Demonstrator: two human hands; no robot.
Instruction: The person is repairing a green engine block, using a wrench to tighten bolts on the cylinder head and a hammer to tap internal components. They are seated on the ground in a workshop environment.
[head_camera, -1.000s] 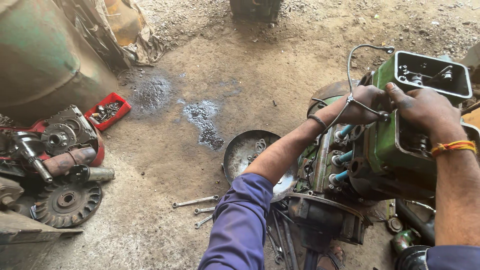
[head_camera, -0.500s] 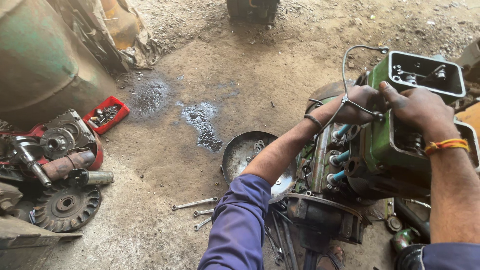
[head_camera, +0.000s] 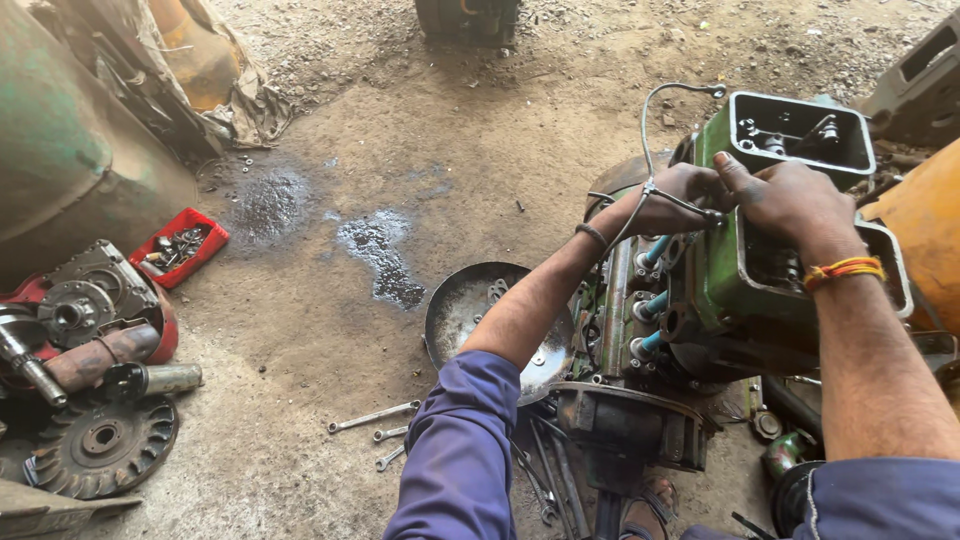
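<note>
A green engine block (head_camera: 735, 270) stands on the dirt floor at the right, its open top box (head_camera: 800, 130) facing up. My left hand (head_camera: 675, 195) rests on the engine's left side, fingers curled around a thin grey metal pipe (head_camera: 650, 130) that loops upward. My right hand (head_camera: 785, 200), with an orange thread band at the wrist, presses on the block's top edge beside the left hand. Blue-tipped studs (head_camera: 650, 300) stick out of the engine's side below my hands.
A round metal pan (head_camera: 465, 310) lies left of the engine. Spanners (head_camera: 375, 418) lie on the floor near my elbow. A red tray of small parts (head_camera: 180, 245), a toothed gear wheel (head_camera: 100, 440) and engine pieces sit at left. Oil stains (head_camera: 380, 255) mark the ground.
Both hands stay on the engine top; the view has shifted slightly and the hands have closed in a little on the pipe fitting.
</note>
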